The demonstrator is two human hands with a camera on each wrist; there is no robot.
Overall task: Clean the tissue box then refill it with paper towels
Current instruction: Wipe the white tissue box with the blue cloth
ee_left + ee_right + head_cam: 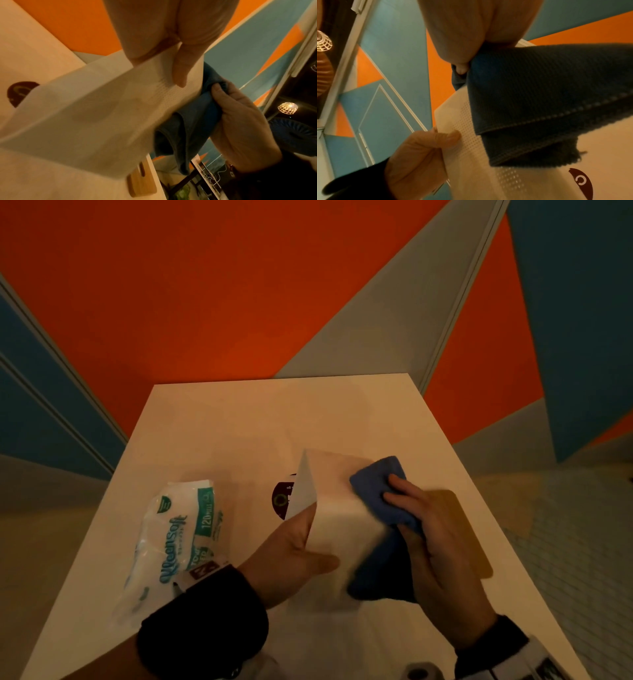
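Note:
A white tissue box [334,501] with a dotted side [96,112] [471,148] is held tilted above the white table [239,419]. My left hand [294,556] grips its near left corner, thumb on the top face. My right hand [435,542] holds a blue cloth [376,487] [187,121] [547,97] pressed against the box's right side. A white and teal pack of paper towels [171,539] lies on the table to the left.
A dark red round sticker [281,498] sits on the table behind the box. A wooden lid [459,539] [142,181] lies on the table under my right hand. Orange and blue wall panels rise behind. A paper roll [419,672] shows at the bottom edge.

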